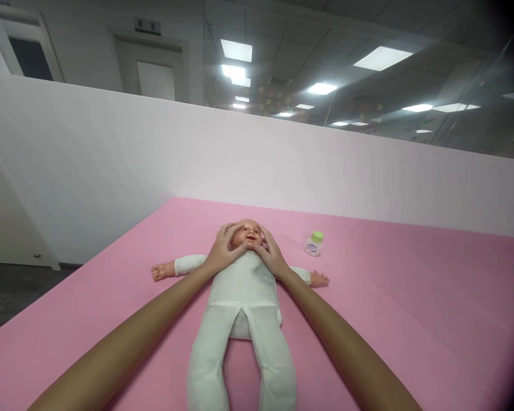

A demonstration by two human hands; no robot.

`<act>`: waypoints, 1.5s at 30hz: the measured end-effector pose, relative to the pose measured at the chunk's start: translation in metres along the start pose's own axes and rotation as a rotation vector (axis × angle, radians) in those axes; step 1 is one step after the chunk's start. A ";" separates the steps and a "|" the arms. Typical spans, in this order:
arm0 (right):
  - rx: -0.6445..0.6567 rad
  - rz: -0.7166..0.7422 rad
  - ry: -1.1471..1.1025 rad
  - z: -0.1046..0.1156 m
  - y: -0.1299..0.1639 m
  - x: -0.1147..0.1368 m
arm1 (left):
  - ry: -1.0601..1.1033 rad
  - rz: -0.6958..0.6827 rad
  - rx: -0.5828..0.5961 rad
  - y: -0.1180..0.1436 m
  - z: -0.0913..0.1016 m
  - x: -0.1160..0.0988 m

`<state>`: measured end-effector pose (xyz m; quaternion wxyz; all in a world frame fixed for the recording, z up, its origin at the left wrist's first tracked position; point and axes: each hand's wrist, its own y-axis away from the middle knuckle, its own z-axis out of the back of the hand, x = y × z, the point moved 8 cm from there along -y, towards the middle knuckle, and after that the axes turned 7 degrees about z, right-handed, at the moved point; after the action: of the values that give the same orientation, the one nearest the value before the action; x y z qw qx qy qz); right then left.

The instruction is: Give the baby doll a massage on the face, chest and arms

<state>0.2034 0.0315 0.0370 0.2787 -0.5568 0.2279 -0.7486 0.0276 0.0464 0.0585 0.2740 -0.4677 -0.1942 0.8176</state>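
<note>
A baby doll (244,279) with a soft white cloth body lies on its back, its head away from me and its arms spread out. Against one side of the doll's face rests my left hand (224,248), fingers stretched up along the head and thumb by the chin. My right hand (273,252) mirrors it on the other side, its thumb also near the chin. Both hands are open and touch the head from its sides without closing on it. Some fingertips are hidden around the head.
A small clear bottle with a green cap (314,244) stands right of the doll's head. Pink covering lies over the table (394,297). Behind it rises a white partition (282,154). A door (17,205) and dark floor (8,294) show at the left.
</note>
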 end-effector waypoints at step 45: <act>-0.005 -0.007 -0.005 0.000 0.000 0.000 | -0.006 -0.013 -0.010 0.001 0.001 -0.004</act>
<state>0.2036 0.0320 0.0370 0.2752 -0.5601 0.2271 -0.7477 0.0282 0.0434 0.0614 0.2763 -0.4653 -0.2021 0.8163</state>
